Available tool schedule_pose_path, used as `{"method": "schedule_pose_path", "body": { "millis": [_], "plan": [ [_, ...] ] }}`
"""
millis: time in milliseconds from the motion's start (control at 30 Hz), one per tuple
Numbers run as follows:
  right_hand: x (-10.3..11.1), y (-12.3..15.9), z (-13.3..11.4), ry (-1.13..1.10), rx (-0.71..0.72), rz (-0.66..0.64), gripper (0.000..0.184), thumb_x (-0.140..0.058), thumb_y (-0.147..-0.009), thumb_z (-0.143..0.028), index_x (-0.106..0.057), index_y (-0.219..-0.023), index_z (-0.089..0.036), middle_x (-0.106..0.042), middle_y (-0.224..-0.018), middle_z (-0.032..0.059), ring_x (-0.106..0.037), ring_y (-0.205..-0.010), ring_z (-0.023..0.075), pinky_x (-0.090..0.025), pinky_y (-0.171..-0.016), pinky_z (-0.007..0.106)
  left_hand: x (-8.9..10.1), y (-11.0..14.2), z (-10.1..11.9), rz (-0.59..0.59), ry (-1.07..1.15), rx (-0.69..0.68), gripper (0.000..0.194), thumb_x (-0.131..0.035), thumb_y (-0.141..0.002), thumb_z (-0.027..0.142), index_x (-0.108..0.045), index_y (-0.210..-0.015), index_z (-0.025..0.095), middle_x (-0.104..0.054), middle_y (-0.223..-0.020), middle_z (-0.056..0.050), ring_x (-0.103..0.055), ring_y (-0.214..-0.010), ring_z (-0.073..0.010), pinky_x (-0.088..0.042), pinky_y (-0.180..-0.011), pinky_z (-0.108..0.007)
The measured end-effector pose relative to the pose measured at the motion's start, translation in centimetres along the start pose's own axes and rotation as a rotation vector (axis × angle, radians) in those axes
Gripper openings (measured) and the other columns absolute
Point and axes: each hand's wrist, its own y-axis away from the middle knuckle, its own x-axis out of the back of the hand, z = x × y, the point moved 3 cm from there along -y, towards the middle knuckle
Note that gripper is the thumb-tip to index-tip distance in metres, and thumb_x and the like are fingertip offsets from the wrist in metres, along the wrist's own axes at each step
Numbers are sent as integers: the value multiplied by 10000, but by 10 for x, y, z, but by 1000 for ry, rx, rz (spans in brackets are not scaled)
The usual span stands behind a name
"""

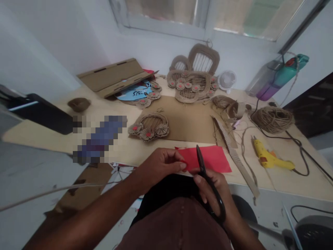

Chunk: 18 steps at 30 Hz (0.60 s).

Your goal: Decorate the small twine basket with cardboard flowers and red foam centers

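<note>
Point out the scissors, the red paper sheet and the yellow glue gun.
Scissors (201,163): head view, on the dark blades.
Red paper sheet (215,159): head view, on its bare right part.
Yellow glue gun (276,163): head view, on its body.

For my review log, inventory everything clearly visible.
Table: 1, pale, centre
Scissors: 1, black, front
Scrap: 1, red, front
Paper: 1, red, front
Cardboard sheet: 1, brown, centre
Rosetted piece: 1, brown, centre
Framed pieces: several, brown, back
Folded cardboard: 1, brown, back left
Fan: 1, white, back
Bottle: 1, teal-purple, back
Twine ball: 1, brown, right
Glue gun: 1, yellow, right
Corrugated strip: 1, brown, right
Pixelated item: 1, blue, left
Window: 1, white, back
Left hand: 1, holding scrap
Right hand: 1, holding scissors
</note>
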Motion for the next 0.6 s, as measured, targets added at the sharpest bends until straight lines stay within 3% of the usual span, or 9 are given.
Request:
{"method": "schedule_pose_path", "body": {
  "millis": [167, 333, 600],
  "plan": [
    [-3, -4, 1, -120, -22, 104, 509, -625, -817, -547, -633, -1090, -117, -399, -421, -100, -343, -341, 75, -256, -363, 195, -12, -1, -12, 181, 80, -42, 203, -750, -660, 350, -648, -671, 176, -612, -639, 31, -528, -616, -132, -403, -626, -263],
    [-3, -11, 1, -304, -17, 229, 445, -652, -823, -486, -627, -1068, -115, -397, -404, -107, -340, -350, 66, -254, -365, 185, -10, 0, -18, 278, 185, -84, 178, -757, -665, 317, -653, -683, 173, -649, -677, 23, -551, -664, -133, -422, -680, -259],
    [-5, -18, 3, -470, -30, 247, 364, -671, -834, -431, -657, -1008, -112, -390, -438, -101, -355, -383, 56, -239, -393, 186, -5, 18, -27, 569, 417, -142, 150, -788, -642, 279, -696, -696, 173, -672, -611, 20, -561, -565, -96, -430, -584, -202]
  ]
}}
